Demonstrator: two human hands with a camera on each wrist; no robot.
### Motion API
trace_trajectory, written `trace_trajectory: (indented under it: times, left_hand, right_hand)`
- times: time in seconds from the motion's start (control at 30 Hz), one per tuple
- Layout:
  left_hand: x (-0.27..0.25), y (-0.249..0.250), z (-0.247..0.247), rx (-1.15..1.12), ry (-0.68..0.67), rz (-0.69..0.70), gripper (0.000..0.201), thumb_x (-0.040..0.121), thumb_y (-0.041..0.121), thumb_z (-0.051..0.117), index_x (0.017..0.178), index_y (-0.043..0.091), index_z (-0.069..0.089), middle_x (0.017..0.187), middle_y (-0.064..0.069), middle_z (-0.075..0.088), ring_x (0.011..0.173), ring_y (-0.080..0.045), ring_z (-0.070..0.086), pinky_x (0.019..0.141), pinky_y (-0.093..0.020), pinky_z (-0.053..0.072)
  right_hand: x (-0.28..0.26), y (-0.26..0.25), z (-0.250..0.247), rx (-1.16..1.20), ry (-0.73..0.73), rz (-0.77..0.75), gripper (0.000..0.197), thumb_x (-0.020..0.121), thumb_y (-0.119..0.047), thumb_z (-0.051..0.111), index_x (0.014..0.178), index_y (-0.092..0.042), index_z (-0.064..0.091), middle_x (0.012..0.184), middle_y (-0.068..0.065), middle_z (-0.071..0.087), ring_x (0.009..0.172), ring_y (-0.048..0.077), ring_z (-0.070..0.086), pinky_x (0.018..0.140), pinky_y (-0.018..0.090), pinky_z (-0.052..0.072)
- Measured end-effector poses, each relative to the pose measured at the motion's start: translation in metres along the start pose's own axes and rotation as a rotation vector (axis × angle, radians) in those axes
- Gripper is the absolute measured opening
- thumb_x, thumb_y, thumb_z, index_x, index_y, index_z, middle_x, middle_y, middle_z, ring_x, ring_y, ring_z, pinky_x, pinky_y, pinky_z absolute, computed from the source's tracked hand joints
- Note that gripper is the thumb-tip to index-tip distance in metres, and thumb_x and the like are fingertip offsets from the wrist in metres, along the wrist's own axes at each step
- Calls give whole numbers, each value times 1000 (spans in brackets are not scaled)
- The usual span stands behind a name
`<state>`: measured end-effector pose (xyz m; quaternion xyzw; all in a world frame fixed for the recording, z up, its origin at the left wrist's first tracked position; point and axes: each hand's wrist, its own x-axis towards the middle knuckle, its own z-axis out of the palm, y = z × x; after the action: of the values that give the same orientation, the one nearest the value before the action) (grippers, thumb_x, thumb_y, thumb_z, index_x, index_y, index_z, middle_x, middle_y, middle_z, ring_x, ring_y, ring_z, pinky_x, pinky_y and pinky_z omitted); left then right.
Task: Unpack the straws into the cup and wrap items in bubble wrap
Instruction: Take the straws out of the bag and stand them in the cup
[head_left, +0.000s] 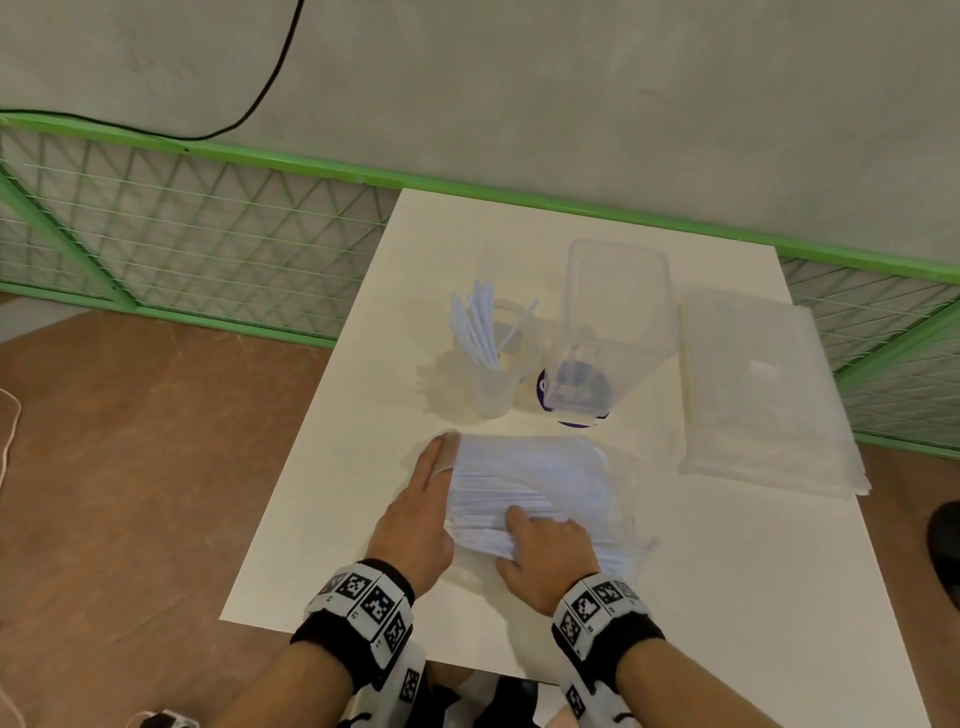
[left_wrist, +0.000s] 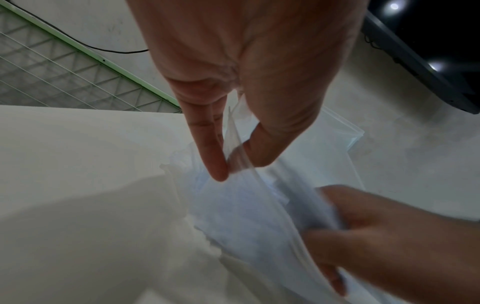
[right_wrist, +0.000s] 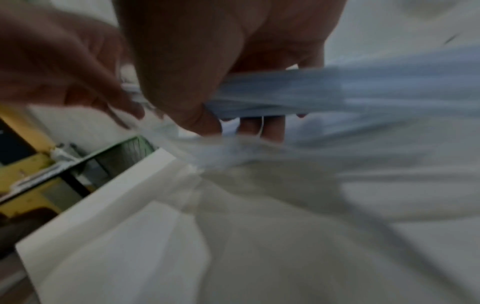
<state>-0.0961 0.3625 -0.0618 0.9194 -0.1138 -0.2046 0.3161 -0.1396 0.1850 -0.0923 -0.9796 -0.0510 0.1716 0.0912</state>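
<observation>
- The straw packet (head_left: 530, 493) lay on the near middle of the white tabletop (head_left: 332, 493), a clear bag holding a bundle of white straws; single straws could not be told apart in either wrist view because of blur.
- The left hand (head_left: 415, 514) pinched the clear film at the packet's left end between thumb and fingers (left_wrist: 215, 162); that grip was clamped on the film.
- The right hand (head_left: 545, 551) lay over the near edge of the packet with its fingers curled round a bundle of straws (right_wrist: 324, 92); that grip was clamped on the bundle. Its fingertips were hidden under the bundle in the head view.
- The cup (head_left: 496, 364), clear plastic, stood upright beyond the packet and held several white straws (head_left: 480, 327) that leaned left.
- A clear container (head_left: 615, 322) stood just right of the cup; a purple-and-white label (head_left: 550, 395) showed at its base, but its writing was too blurred to read.
- The bubble wrap (head_left: 763, 395) lay flat at the right edge of the tabletop, apart from the packet; its texture was hard to make out.
- Marker-patterned wristbands (head_left: 363, 603) circled both wrists.
</observation>
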Motion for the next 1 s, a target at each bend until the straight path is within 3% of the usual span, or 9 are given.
trace_trajectory:
  times: [0.1, 0.2, 0.33, 0.43, 0.57, 0.63, 0.8, 0.87, 1.0]
  left_hand:
    - [2, -3, -1, -7, 7, 3, 106, 78, -9, 51, 155, 36, -7, 161, 21, -10, 119, -21, 55, 77, -24, 44]
    - [3, -4, 0, -13, 12, 14, 107, 77, -9, 51, 155, 36, -6, 160, 23, -10, 117, -22, 56, 74, -26, 46]
    - [4, -5, 2, -23, 26, 31, 107, 77, -10, 52, 155, 35, -6, 162, 19, -8, 125, -18, 51, 74, -22, 44]
    - [5, -5, 3, -6, 30, 29, 109, 77, -10, 53, 154, 36, -8, 162, 18, -8, 126, -19, 51, 74, -23, 45]
    - [5, -4, 4, -6, 20, 27, 109, 76, -9, 53, 154, 37, -8, 162, 19, -7, 119, -22, 55, 75, -30, 51]
    - [6, -5, 3, -15, 18, 31, 108, 76, -9, 53, 155, 37, -6, 161, 19, -6, 120, -23, 55, 80, -35, 53]
    - [6, -5, 2, -16, 12, 38, 109, 76, -8, 54, 154, 37, -6, 161, 19, -6, 118, -22, 55, 78, -32, 52]
    - [7, -5, 3, -19, 6, 44, 107, 76, -8, 54, 155, 36, -4, 162, 19, -5, 120, -21, 54, 80, -31, 52]
    - [6, -4, 1, -25, 10, 21, 105, 77, -8, 52, 156, 35, -3, 161, 20, -5, 123, -23, 53, 84, -32, 51]
  right_hand:
    - [-7, 5, -18, 155, 92, 16, 24, 92, -42, 50, 105, -22, 48, 92, -1, 66, 87, 28, 64, 69, 33, 42]
    - [-15, 1, -40, 646, 278, 33, 26, 93, -38, 60, 76, -21, 50, 66, -6, 59, 66, 17, 59, 63, 30, 43]
    - [-23, -6, -56, 1069, 380, 167, 26, 90, -21, 67, 69, -7, 65, 74, 3, 67, 72, 16, 63, 69, 24, 47]
    - [-23, -2, -45, 1047, 290, 205, 22, 85, -14, 67, 68, -4, 60, 71, 15, 61, 67, 27, 58, 66, 37, 50]
    - [-23, 5, -38, 956, 200, 205, 24, 83, -17, 66, 61, -15, 55, 56, -5, 52, 53, 7, 49, 55, 20, 43]
    - [-24, 10, -40, 959, 228, 208, 24, 80, -15, 66, 60, -9, 54, 57, 1, 53, 51, 6, 47, 54, 16, 41]
    - [-24, 19, -34, 896, 172, 230, 28, 77, -17, 63, 58, -1, 49, 55, 13, 47, 49, 12, 41, 53, 27, 39]
    - [-22, 19, -43, 872, 133, 219, 31, 77, -17, 61, 56, -4, 42, 51, 5, 41, 49, 12, 37, 53, 30, 37]
    - [-13, 17, -115, 840, 227, 119, 21, 80, -9, 66, 62, 1, 60, 54, 9, 61, 48, 19, 58, 52, 28, 46]
